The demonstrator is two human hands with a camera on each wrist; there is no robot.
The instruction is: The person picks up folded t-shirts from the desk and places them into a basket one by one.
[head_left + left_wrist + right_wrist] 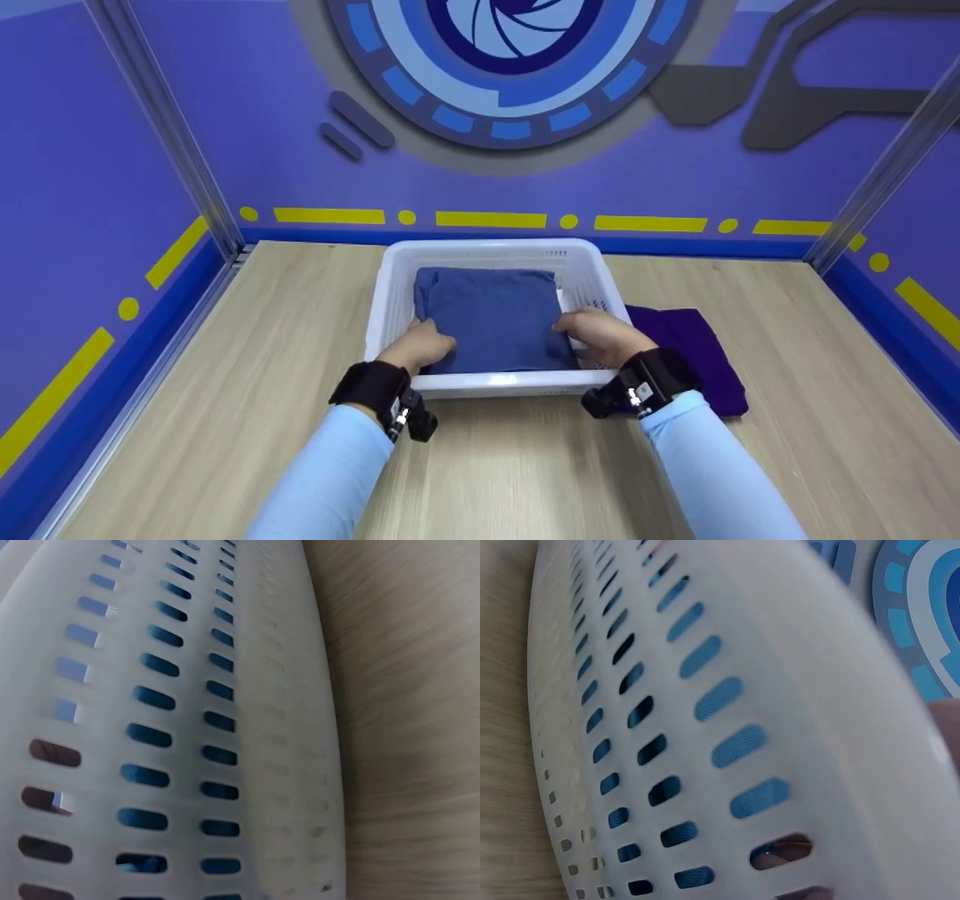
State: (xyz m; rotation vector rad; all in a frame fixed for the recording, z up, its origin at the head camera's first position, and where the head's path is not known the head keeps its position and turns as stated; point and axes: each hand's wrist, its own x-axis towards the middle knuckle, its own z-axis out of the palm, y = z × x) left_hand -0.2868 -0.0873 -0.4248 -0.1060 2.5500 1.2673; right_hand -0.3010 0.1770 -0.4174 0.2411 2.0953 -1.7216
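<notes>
So — both hands (418, 347) (602, 335) hold the blue cloth (495, 319).

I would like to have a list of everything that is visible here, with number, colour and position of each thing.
basket: one, white, on the table
blue cloth: one, folded, inside the basket
purple cloth: one, folded, on the table, right of the basket
table: one, light wood colour, under everything
wall panels: three, blue-purple, left, back and right
metal posts: two, silver, back corners
round emblem: one, blue and white, back wall
yellow marks: several, low on the walls
left hand: one, bare, holding the blue cloth's left side
right hand: one, bare, holding its right side
wrist straps: two, black, both wrists
sleeves: two, light blue, both arms
</notes>
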